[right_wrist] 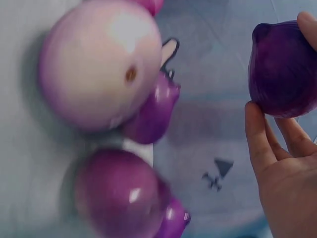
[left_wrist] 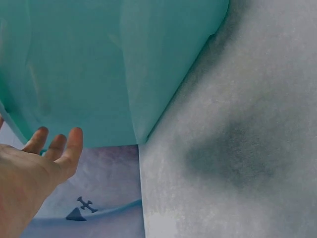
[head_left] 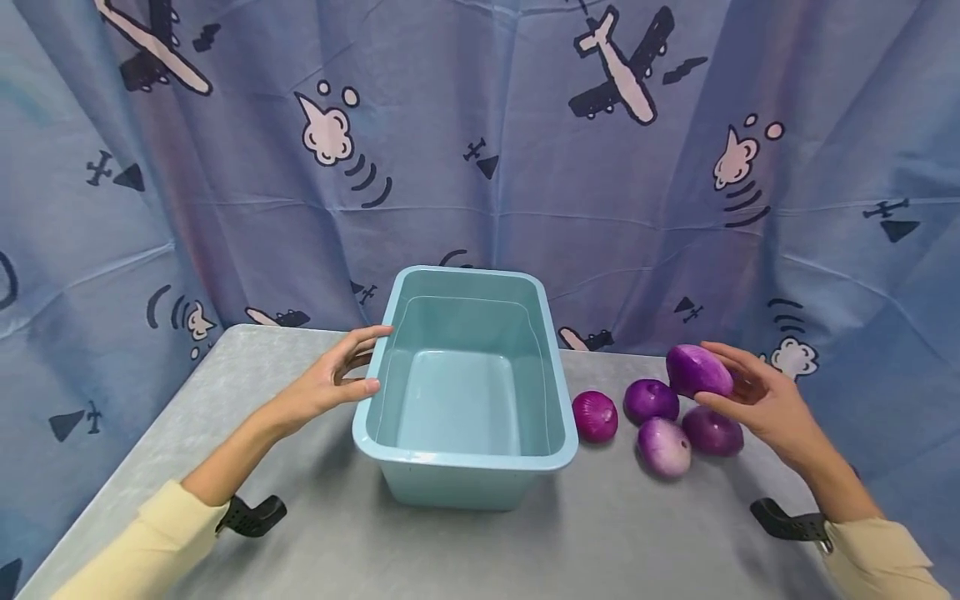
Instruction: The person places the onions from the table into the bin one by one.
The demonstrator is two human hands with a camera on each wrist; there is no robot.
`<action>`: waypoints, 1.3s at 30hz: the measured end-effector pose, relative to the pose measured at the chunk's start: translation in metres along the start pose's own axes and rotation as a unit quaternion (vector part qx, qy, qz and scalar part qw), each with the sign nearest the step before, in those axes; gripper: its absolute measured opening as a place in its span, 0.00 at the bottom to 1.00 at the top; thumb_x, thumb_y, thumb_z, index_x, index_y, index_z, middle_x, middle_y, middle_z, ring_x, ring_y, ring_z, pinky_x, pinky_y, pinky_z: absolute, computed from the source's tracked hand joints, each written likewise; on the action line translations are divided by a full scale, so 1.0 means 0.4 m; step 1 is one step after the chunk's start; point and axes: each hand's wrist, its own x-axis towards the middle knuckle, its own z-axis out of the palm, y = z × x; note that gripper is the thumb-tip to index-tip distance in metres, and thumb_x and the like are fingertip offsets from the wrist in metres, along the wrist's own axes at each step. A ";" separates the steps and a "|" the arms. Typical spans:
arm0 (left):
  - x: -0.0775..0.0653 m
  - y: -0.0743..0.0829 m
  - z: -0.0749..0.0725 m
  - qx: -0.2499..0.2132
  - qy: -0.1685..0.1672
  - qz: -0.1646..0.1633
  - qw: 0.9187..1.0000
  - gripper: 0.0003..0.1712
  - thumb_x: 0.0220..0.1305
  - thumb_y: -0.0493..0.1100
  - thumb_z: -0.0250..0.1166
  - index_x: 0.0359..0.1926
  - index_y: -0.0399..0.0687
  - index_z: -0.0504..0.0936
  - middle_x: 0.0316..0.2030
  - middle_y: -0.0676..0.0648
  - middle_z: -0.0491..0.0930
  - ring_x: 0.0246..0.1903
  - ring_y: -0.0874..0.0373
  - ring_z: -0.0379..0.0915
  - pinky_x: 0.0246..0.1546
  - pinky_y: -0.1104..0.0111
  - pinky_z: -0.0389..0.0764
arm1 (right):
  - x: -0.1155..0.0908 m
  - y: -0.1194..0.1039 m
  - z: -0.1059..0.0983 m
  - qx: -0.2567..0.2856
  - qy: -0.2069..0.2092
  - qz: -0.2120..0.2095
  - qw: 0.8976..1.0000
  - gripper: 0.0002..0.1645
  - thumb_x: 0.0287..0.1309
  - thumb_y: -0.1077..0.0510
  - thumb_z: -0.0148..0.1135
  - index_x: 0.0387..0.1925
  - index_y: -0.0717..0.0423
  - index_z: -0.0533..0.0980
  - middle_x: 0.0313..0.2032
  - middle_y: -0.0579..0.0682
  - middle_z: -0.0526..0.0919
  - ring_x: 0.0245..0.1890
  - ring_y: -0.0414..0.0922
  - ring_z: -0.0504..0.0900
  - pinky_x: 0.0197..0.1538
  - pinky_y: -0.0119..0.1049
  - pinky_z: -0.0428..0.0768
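My right hand (head_left: 765,404) holds a purple onion (head_left: 697,371) between thumb and fingertips, raised over the other onions. In the right wrist view the held onion (right_wrist: 282,69) sits between the thumb and the fingers. Below it on the table lie several more onions, among them a pale-sided onion (head_left: 663,447), a dark onion (head_left: 712,431) and a small reddish onion (head_left: 596,417) by the basin. My left hand (head_left: 322,383) is at the left rim of a light blue plastic basin (head_left: 465,460), fingertips right at the edge and fingers loosely spread. Nothing lies inside the basin.
The grey table (head_left: 300,500) ends at a blue curtain (head_left: 450,125) printed with planes, which hangs right behind the basin and onions. Dark straps with camera mounts (head_left: 255,517) sit on both wrists. The basin's high walls stand between the two hands.
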 end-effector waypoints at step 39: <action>0.021 0.003 0.006 0.002 0.040 -0.011 0.999 0.37 0.68 0.40 0.66 0.75 0.50 0.64 0.73 0.43 0.60 0.71 0.40 0.55 0.61 0.42 0.67 | 0.189 -0.232 0.225 0.130 -0.134 -0.121 0.975 0.45 0.54 0.73 0.73 0.72 0.54 0.68 0.65 0.54 0.74 0.59 0.50 0.79 0.56 0.41 0.78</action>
